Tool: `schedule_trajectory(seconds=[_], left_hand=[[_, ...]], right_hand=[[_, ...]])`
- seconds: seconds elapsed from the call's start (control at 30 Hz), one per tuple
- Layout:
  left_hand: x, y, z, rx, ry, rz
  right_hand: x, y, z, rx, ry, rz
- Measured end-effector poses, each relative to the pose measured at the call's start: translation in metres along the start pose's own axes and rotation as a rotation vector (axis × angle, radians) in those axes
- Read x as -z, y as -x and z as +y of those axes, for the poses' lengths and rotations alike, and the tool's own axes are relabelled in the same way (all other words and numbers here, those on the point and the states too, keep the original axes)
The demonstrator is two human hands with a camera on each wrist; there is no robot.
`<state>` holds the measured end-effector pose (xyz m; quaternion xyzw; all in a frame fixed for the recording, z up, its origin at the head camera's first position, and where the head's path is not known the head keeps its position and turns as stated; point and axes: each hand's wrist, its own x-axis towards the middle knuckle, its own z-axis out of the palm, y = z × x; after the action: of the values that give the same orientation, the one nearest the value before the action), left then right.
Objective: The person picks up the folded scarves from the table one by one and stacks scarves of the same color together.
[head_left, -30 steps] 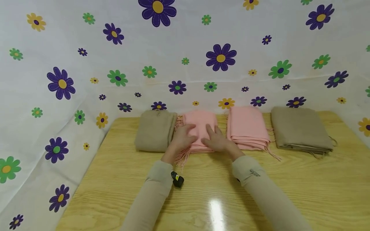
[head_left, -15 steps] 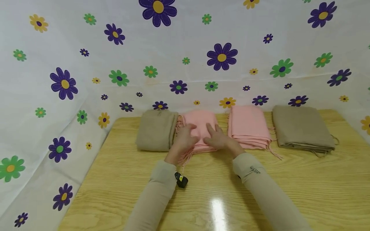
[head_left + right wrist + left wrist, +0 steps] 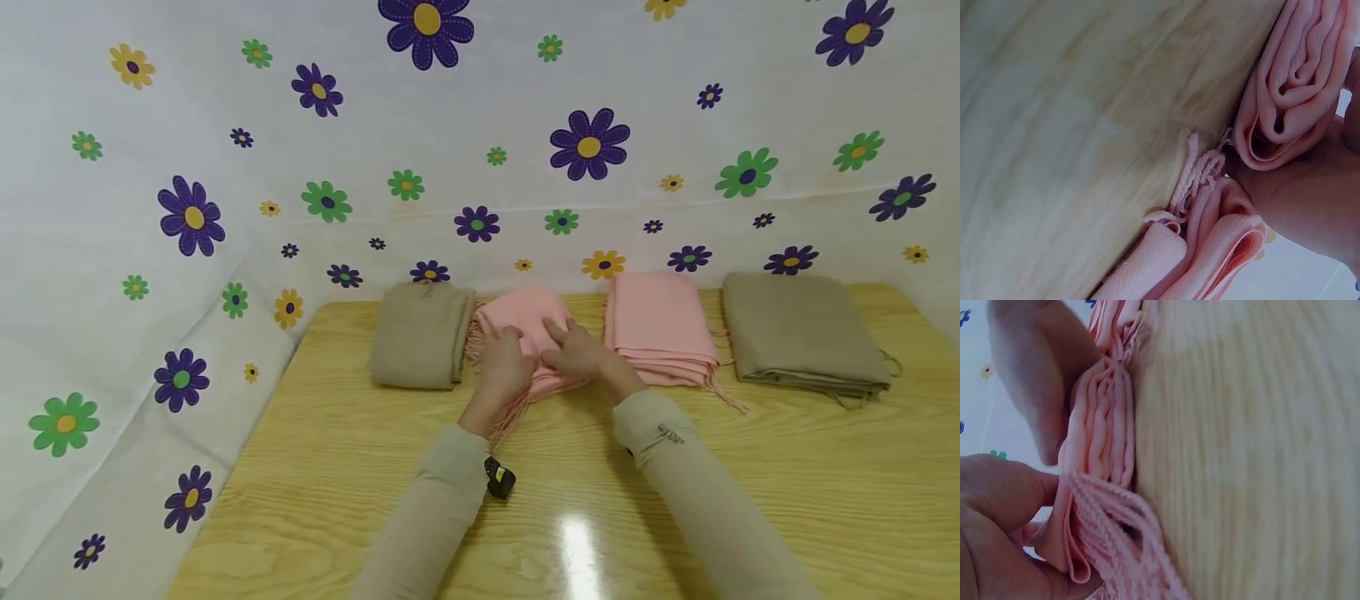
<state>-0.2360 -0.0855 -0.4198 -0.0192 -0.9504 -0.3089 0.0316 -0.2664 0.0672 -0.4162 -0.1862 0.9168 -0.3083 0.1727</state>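
A folded pink fringed cloth (image 3: 525, 312) lies between both hands, turned slightly on the table. My left hand (image 3: 504, 367) grips its near left corner; the left wrist view shows the hand (image 3: 997, 519) with thumb and fingers either side of the cloth's edge (image 3: 1066, 544), beside the fringe (image 3: 1129, 525). On the near right side, my right hand (image 3: 581, 354) holds the same cloth. In the right wrist view the hand (image 3: 1310, 194) curls round the folded layers (image 3: 1297, 94), close to the second pink cloth (image 3: 1147, 262).
A beige folded cloth (image 3: 416, 337) stands left of the hands. To the right lie the second pink cloth (image 3: 660, 321) and another beige one (image 3: 802, 329), along the back of the wooden table (image 3: 337, 467). Behind hangs a white flowered sheet (image 3: 510, 92).
The pink cloth between the hands has turned, its near edge now slanting up to the right. Both hands have moved with it, and the whole head view has shifted slightly.
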Motion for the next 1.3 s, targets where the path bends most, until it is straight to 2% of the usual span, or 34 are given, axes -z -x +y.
schedule_trajectory(seconds=[0.07,0.13,0.23,0.33,0.4,0.53,0.6,0.67,0.73,0.8,0.97,1.17,1.3], left_hand=[[-0.004,-0.001,0.003,-0.002,-0.025,0.026],[-0.006,-0.002,0.004,-0.006,-0.010,0.031],[-0.005,-0.006,-0.001,-0.003,0.008,-0.009],[0.003,-0.011,-0.007,0.012,-0.042,-0.093],[0.012,-0.015,-0.010,0.039,-0.095,-0.150],[0.026,-0.027,-0.019,0.068,-0.179,-0.169],[0.028,-0.035,-0.026,0.051,-0.222,-0.170],[0.028,-0.043,-0.033,-0.002,-0.235,-0.190],[0.028,-0.051,-0.039,-0.058,-0.213,-0.227],[0.029,-0.059,-0.042,-0.097,-0.154,-0.268],[0.028,-0.068,-0.044,-0.107,0.013,-0.341],[0.021,-0.069,-0.043,-0.108,0.057,-0.338],[0.019,-0.067,-0.039,-0.097,0.068,-0.334]], right_hand=[[0.000,0.000,0.002,-0.002,0.004,0.023],[-0.001,0.000,0.002,0.014,0.032,0.065],[-0.006,0.004,0.000,0.000,0.079,0.123],[-0.012,0.011,-0.007,-0.046,0.119,0.154],[-0.017,0.016,-0.014,-0.079,0.129,0.147],[-0.028,0.025,-0.027,-0.082,0.152,0.134],[-0.034,0.029,-0.032,-0.077,0.188,0.137],[-0.038,0.034,-0.038,-0.055,0.250,0.158],[-0.042,0.040,-0.044,-0.034,0.303,0.184],[-0.043,0.044,-0.048,-0.027,0.334,0.218],[-0.043,0.044,-0.047,-0.096,0.248,0.236],[-0.042,0.037,-0.034,-0.129,0.227,0.140],[-0.038,0.035,-0.031,-0.130,0.215,0.109]])
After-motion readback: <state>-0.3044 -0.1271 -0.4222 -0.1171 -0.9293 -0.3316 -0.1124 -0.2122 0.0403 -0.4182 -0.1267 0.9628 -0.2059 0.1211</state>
